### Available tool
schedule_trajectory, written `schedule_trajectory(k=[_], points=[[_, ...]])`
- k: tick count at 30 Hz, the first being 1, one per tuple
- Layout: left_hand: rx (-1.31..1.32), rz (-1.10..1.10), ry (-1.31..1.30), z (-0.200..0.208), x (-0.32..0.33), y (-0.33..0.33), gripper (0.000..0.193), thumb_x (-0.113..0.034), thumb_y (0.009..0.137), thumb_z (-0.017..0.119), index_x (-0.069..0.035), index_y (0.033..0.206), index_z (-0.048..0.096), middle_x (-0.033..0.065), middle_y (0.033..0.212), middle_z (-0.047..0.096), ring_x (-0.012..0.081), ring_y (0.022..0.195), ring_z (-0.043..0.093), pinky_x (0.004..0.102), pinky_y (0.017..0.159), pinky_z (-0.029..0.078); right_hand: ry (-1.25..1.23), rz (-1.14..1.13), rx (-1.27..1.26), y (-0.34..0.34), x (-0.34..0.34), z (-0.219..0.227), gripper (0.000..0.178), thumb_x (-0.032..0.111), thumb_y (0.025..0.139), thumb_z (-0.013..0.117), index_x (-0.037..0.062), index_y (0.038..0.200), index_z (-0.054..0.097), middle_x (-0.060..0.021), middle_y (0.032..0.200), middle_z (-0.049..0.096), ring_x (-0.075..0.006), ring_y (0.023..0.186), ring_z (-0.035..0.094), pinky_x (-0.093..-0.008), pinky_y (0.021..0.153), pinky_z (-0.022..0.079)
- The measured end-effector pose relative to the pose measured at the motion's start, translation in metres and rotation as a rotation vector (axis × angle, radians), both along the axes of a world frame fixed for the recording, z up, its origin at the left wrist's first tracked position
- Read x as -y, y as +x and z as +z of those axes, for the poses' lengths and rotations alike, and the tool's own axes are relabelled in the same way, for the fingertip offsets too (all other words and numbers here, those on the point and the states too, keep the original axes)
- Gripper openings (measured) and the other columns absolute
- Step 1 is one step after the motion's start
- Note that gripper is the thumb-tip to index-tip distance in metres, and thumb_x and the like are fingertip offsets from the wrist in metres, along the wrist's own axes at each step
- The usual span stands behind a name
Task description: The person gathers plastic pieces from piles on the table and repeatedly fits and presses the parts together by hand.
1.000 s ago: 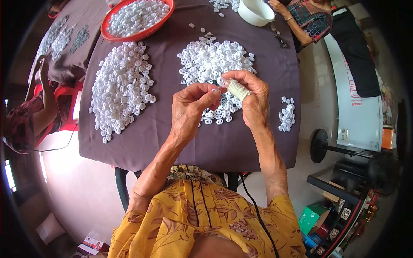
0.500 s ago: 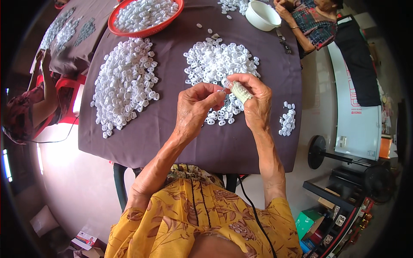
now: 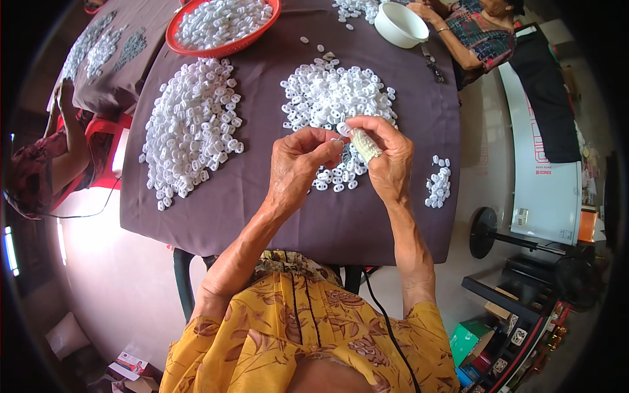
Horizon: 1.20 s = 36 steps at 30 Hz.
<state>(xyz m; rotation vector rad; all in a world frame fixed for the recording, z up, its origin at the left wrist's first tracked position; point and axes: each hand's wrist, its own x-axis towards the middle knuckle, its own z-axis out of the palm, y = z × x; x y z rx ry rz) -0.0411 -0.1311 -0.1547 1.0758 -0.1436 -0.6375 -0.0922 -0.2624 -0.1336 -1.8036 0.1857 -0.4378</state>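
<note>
My left hand [image 3: 298, 160] is closed in a pinch above the near edge of the middle pile; what its fingertips hold is too small to make out. Opposite it, my right hand [image 3: 390, 154] grips a white oval two-holed plastic piece [image 3: 344, 129] between thumb and forefinger. A pale yellow knitted-looking finger cover [image 3: 365, 145] wraps one digit of that hand. The fingertips of both hands nearly meet. Beyond and beneath them spreads the middle pile [image 3: 337, 95] of similar white pieces, with some small grey parts [image 3: 346, 156] showing between my hands.
Another white pile [image 3: 190, 124] lies to the left on the brown tablecloth [image 3: 262, 72], and a small cluster [image 3: 438, 183] to the right. At the back stand a red basket [image 3: 252, 42] full of pieces and a white bowl [image 3: 401, 25]. Two other people sit at far left and far right.
My right hand has shifted slightly and its white piece has turned, showing more of its face. My left hand stays put. The person at far right has moved their hands a little.
</note>
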Motion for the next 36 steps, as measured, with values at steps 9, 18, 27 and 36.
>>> schedule_trajectory(k=[9, 18, 27, 36], points=[[0.02, 0.003, 0.037, -0.001, 0.001, -0.001, 0.011, -0.009, 0.078, 0.062, 0.002, 0.078, 0.061, 0.0024, 0.065, 0.058, 0.0066, 0.06, 0.051, 0.0193, 0.056, 0.041, -0.036, 0.016, 0.016, 0.0, 0.001, -0.005, 0.019, -0.005, 0.077, 0.053, 0.0003, 0.093, 0.062, -0.0036, 0.085, 0.063, -0.0096, 0.078, 0.059, -0.0211, 0.072, 0.046], [-0.006, -0.002, 0.036, -0.003, 0.001, 0.0, 0.012, -0.009, 0.079, 0.063, 0.003, 0.082, 0.063, 0.0032, 0.066, 0.059, 0.007, 0.061, 0.052, 0.0189, 0.056, 0.042, 0.024, 0.029, -0.024, 0.0, 0.004, -0.006, 0.017, -0.005, 0.078, 0.053, -0.0008, 0.092, 0.062, -0.0036, 0.085, 0.063, -0.0087, 0.077, 0.058, -0.0206, 0.071, 0.046], [-0.003, -0.008, 0.053, -0.007, 0.001, 0.001, 0.015, -0.008, 0.078, 0.065, 0.005, 0.086, 0.063, 0.005, 0.068, 0.06, 0.0079, 0.062, 0.054, 0.0196, 0.057, 0.044, 0.024, 0.043, -0.038, -0.001, 0.005, -0.008, 0.016, -0.004, 0.078, 0.054, -0.0003, 0.091, 0.062, -0.003, 0.083, 0.063, -0.0081, 0.076, 0.058, -0.0202, 0.07, 0.045], [-0.019, -0.009, 0.032, -0.009, 0.002, 0.002, 0.02, -0.006, 0.078, 0.064, 0.007, 0.092, 0.06, 0.0071, 0.072, 0.061, 0.0096, 0.064, 0.055, 0.0212, 0.059, 0.046, -0.012, 0.047, -0.062, -0.002, 0.006, -0.01, 0.015, -0.004, 0.078, 0.054, -0.0006, 0.09, 0.062, -0.0024, 0.081, 0.062, -0.008, 0.075, 0.058, -0.0201, 0.069, 0.045]])
